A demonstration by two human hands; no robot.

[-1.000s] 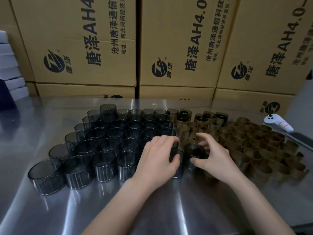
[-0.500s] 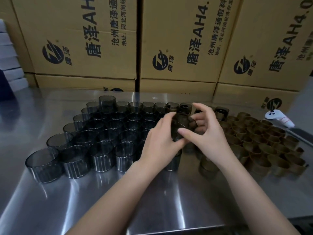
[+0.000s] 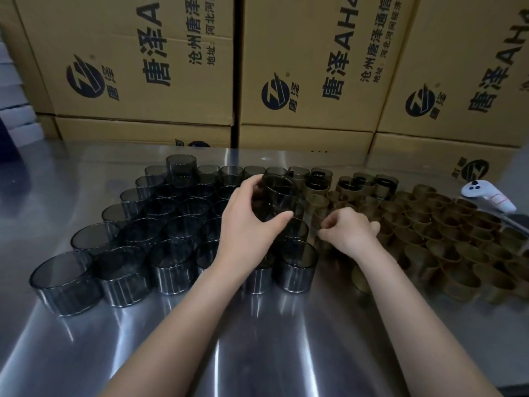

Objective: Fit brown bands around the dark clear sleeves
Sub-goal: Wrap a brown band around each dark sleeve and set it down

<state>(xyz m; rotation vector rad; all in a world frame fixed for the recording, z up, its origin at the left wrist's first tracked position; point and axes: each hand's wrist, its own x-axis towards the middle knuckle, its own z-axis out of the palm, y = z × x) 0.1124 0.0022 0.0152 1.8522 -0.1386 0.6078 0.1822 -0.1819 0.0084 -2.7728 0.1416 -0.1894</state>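
Several dark clear sleeves (image 3: 171,262) stand packed together on the left half of the steel table (image 3: 257,339). A field of brown bands (image 3: 446,224) covers the right half. My left hand (image 3: 246,224) is shut on one dark sleeve (image 3: 279,196), held lifted and tilted above the group. My right hand (image 3: 352,230) is low among the nearest bands, fingers curled and pinched on the rim of a brown band (image 3: 317,209). A few sleeves wearing brown bands (image 3: 317,181) stand in the back row.
Tall printed cartons (image 3: 143,67) wall off the back of the table. A white handheld controller (image 3: 486,196) lies at the far right. White stacked items (image 3: 17,110) sit at the left edge. Bare steel lies in front of my arms.
Both hands rose from the table with a sleeve between them. Now my right hand has let go and dropped to the brown bands, while my left hand keeps the sleeve raised.
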